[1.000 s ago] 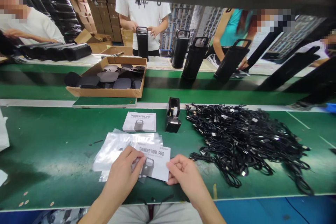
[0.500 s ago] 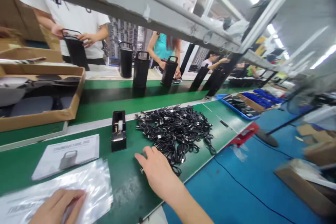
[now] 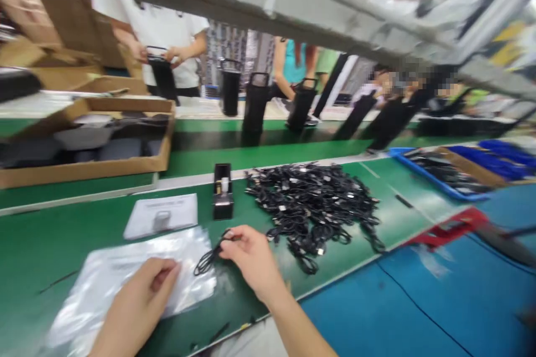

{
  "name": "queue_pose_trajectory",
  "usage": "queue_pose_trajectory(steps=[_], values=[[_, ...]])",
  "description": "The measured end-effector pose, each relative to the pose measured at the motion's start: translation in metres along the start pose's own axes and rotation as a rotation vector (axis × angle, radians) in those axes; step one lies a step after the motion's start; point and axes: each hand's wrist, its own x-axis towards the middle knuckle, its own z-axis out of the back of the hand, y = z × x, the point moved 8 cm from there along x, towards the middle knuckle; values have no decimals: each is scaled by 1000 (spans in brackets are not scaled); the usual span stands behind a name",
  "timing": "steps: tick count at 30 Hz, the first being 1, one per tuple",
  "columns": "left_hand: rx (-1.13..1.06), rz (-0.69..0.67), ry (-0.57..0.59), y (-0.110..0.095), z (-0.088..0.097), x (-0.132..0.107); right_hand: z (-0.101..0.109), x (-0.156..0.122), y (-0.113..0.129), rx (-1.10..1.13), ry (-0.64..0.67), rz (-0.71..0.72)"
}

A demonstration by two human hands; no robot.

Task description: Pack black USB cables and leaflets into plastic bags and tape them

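Observation:
My right hand pinches a coiled black cable and holds it over the right edge of a clear plastic bag lying on the green table. My left hand rests on that bag with its fingers curled, gripping the plastic. A large heap of black cables lies to the right of my right hand. A white leaflet lies behind the bag, and a black tape dispenser stands beside it.
A cardboard box with dark parts sits at the back left. Black cylindrical speakers stand on the conveyor beyond, where other people work. A blue tray lies far right. The table's front edge drops to a blue floor.
My right hand reached to the cable heap, took one coiled cable and brought it back left to the bag. The view swung right, then partly back.

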Motion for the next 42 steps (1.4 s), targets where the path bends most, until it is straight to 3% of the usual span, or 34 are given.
queue_pose_trajectory(steps=[5, 13, 16, 19, 21, 27, 32, 34, 37, 39, 42], values=[[-75, 143, 51, -11, 3, -2, -16, -2, -25, 155, -9, -49], [-175, 144, 23, -19, 8, -6, -16, -5, -34, 82, -111, 23], [-53, 152, 41, -18, 7, -5, -20, -5, -37, -53, -49, -4], [64, 141, 29, -18, 10, -6, -21, -8, -33, -399, -16, -5], [29, 128, 27, -18, 11, -8, -19, -11, -27, -589, -28, 16], [-129, 42, -62, -28, 23, -11, -30, -11, -28, -427, 38, -77], [-150, 13, -86, -36, 25, -13, -53, -13, -4, -719, 17, 114], [-153, 9, -114, -39, 31, -11, -70, -13, 3, -764, 146, 182], [-167, 9, -190, -44, 50, -7, -95, -15, 6, -709, 494, 109], [-191, 16, -259, -45, 68, -4, -110, -15, 20, -713, 669, 137], [-291, 35, -359, -42, 94, -2, -135, -9, 61, -915, 737, 359]])
